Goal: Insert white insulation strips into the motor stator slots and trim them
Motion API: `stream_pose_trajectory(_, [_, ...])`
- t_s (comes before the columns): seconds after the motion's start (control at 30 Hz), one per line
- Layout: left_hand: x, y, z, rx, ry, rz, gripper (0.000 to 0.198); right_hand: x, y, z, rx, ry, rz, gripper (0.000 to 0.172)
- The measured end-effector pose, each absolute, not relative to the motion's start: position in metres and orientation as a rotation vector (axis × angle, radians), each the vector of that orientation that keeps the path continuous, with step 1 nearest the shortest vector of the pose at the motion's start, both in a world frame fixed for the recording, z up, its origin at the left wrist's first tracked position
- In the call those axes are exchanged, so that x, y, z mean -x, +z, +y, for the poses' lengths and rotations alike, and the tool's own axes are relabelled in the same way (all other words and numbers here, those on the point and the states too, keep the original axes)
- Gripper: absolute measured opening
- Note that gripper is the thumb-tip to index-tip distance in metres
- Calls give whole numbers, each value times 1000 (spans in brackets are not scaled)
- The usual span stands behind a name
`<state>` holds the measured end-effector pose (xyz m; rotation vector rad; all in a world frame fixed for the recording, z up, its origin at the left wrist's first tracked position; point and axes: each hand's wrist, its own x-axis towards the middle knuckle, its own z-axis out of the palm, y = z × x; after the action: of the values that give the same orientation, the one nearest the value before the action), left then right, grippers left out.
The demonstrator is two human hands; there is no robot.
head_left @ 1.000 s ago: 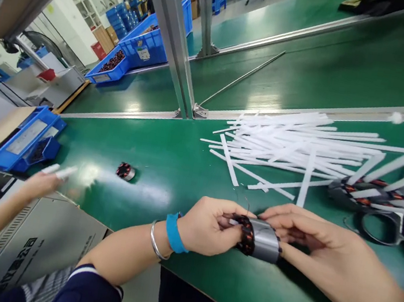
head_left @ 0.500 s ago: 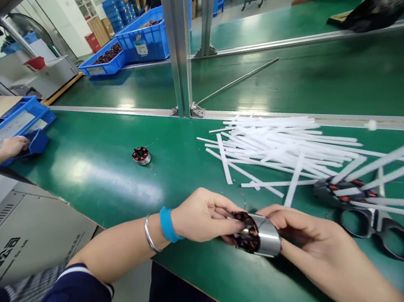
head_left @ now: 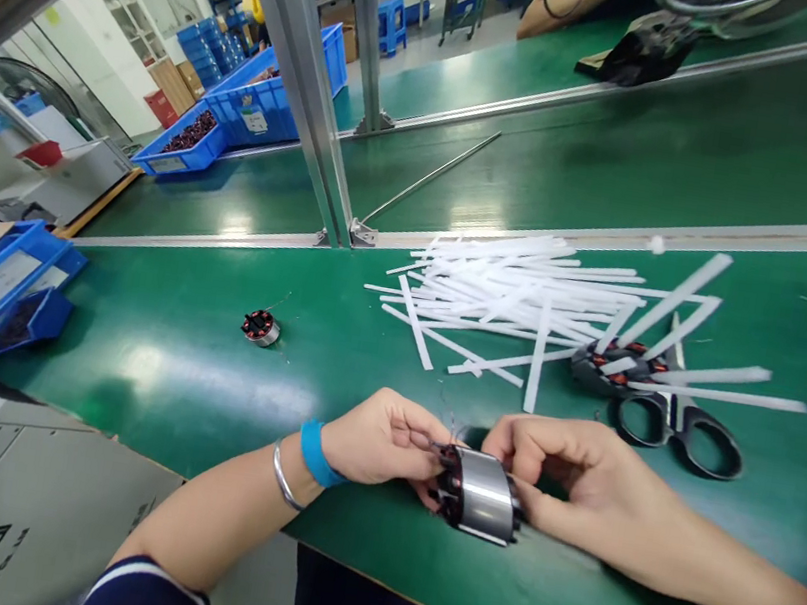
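Over the front of the green bench, a silver motor stator [head_left: 488, 495] with copper windings and black end pieces lies on its side between my two hands. My left hand [head_left: 379, 440] wears a blue band and a metal bangle, and its fingers are closed on the stator's left end. At the right end, my right hand [head_left: 588, 487] has thumb and fingers curled against the stator's edge; its fingertips are partly hidden. Beyond them lies a heap of white strips [head_left: 505, 282]. Another stator [head_left: 606, 365], with white strips sticking out of it, lies by black-handled scissors [head_left: 677, 424].
A smaller stator [head_left: 261, 327] stands alone on the bench at left. Blue bins [head_left: 29, 317] sit at the bench's left end. A metal post [head_left: 313, 97] rises behind, with more blue crates [head_left: 250, 113] beyond it. Another person's arm [head_left: 576, 5] shows across the bench.
The stator has turned in my hands, so its right end now shows more. Another person's hand has left the blue bin at left. The camera view has shifted to the right.
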<state>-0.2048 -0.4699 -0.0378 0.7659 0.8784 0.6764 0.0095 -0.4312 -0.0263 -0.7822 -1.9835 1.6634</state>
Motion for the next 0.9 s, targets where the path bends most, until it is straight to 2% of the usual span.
stream_pose_trajectory(0.07, [204, -41, -470, -778, 725, 889, 46, -10, -28, -425, 773, 1549, -2024, 25])
stream_pose_trajectory(0.2, [203, -42, -468, -829, 805, 994, 39, -4, -50, -404, 972, 493, -2224, 30])
stream_pose_trajectory(0.23, [204, -40, -467, -878, 825, 1011, 37, -2, -58, -399, 1002, 295, -2241, 31])
stream_pose_trajectory(0.3, [205, -33, -464, -1041, 885, 1041, 30, 4, -70, -393, 1030, 161, -2274, 30])
stream_pose_trajectory(0.43, [209, -20, -461, -1325, 993, 1118, 15, 7, -69, -393, 1000, 118, -2288, 27])
stream_pose_trajectory(0.53, [210, -22, -462, -1207, 977, 1117, 21, 1, -50, -400, 924, 130, -2206, 23])
stream_pose_trajectory(0.73, [205, -35, -463, -833, 1018, 1133, 44, -17, -24, -422, 674, 916, -2019, 18])
stream_pose_trajectory(0.8, [203, -35, -463, -835, 1031, 1124, 44, -18, -23, -424, 686, 1016, -2041, 15])
stream_pose_trajectory(0.9, [199, -32, -462, -855, 977, 1105, 41, -16, -22, -423, 700, 1058, -2101, 21])
